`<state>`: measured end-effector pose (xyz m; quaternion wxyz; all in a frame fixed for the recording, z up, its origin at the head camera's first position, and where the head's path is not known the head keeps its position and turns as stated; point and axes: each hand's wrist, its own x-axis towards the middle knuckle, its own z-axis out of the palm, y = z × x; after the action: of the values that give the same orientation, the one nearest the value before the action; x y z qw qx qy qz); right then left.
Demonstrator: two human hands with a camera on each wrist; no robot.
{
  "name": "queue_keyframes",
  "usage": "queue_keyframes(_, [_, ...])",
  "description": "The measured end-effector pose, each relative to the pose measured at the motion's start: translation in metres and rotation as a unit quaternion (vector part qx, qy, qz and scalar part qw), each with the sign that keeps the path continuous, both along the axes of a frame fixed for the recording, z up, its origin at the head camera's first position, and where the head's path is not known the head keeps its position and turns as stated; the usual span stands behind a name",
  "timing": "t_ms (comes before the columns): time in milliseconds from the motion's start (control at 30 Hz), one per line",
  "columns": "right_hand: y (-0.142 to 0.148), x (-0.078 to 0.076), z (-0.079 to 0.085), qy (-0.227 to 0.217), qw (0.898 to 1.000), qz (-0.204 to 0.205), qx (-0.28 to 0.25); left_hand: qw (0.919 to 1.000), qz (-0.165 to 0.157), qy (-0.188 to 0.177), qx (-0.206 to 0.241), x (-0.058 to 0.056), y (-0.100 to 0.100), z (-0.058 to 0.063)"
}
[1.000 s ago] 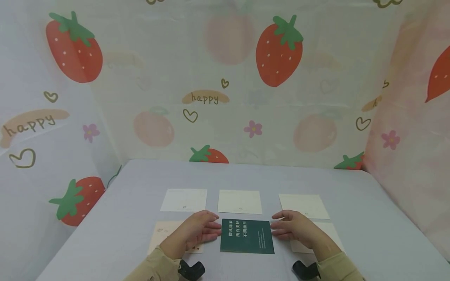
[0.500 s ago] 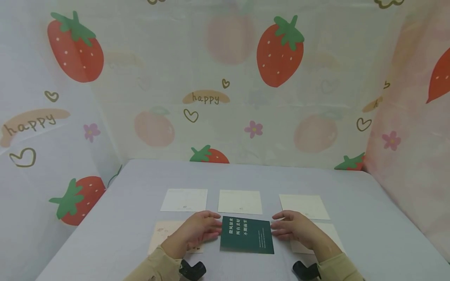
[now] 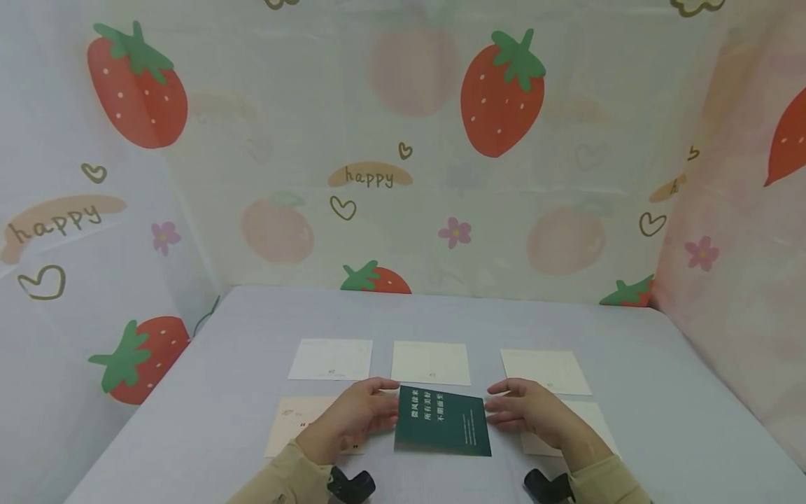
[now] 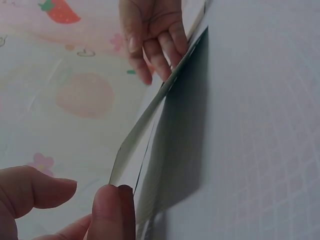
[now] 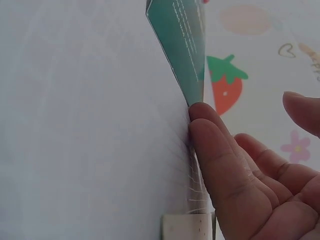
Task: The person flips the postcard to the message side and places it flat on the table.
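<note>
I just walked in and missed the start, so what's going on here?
A person is handling a green card on a white table. The left hand is at its left side, which is tipped up; the right hand touches its right edge. Five pale cards lie around it, three beyond and one to each side, partly hidden.

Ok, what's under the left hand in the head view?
A cream printed card, its left side and a lower piece showing; the left hand hides most of the rest and any print there.
</note>
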<state>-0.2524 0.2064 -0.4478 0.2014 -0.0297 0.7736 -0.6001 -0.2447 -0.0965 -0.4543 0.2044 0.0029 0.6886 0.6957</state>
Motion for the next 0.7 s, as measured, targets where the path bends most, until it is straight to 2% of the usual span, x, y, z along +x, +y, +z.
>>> queue_keyframes(267, [0.0015, 0.0005, 0.0003, 0.001, 1.000, 0.006, -0.006, 0.9997, 0.002, 0.023, -0.004, 0.0006, 0.0029, 0.0008])
queue_keyframes(567, [-0.0007, 0.0002, 0.0003, -0.003, 1.000, -0.005, -0.002, 0.9997, 0.019, 0.016, 0.001, -0.0004, 0.0053, -0.0010])
queue_keyframes(700, [-0.0009, 0.0002, 0.0006, -0.003, 1.000, -0.006, -0.001, 0.9996, 0.012, 0.022, -0.010, 0.0001, 0.0073, -0.0027])
